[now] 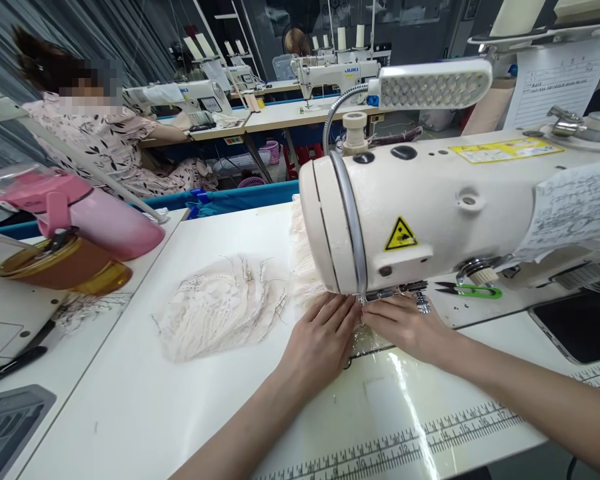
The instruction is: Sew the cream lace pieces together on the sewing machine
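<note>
Both hands meet under the head of a white sewing machine (pixel 445 207), close to its needle area. My left hand (pixel 323 337) lies palm down, its fingers together and bent at the tips, on the edge of the cream lace fabric (pixel 304 257) that runs back behind the machine head. From the right, my right hand (pixel 405 323) comes in with its fingers pressed together against the same spot. A sliver of pale cloth shows between the fingertips; most of it is hidden, as are both thumbs. Left of my hands rests a loose pile of cream lace pieces (pixel 220 307) with trailing threads.
Green thread snips (pixel 473 290) and a phone (pixel 580 323) lie right of the needle area. A printed ruler (pixel 380 460) runs along the table's front. At left stand a pink bottle (pixel 110 217) and an amber cup (pixel 65 263). A co-worker (pixel 95 140) sits beyond, at another machine.
</note>
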Available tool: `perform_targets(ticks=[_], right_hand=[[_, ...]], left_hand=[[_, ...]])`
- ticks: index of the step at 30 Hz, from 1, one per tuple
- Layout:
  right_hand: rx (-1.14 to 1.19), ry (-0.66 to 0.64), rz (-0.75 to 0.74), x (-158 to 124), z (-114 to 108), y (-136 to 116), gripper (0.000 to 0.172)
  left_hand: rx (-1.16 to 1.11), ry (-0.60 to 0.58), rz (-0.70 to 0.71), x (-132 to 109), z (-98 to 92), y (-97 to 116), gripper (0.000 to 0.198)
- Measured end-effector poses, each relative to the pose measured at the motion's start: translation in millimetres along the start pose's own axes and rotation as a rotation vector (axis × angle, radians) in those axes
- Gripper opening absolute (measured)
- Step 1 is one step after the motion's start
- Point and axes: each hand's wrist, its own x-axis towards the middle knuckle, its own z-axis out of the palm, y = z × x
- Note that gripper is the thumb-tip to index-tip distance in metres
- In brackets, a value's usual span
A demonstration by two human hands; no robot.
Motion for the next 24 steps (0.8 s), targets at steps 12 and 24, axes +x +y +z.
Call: perform_targets(ticks=[12,24], right_hand=[[-0.136,0.046,0.158,-3,-3,0,0.031],[-0.014,0.049,0.184,-4,-6,9,0.027]], left_hand=[[-0.003,0.002,-0.012,3,-3.1,2,0.033],[-0.010,-0.014,-0.097,6,-2.0,5,0.031]])
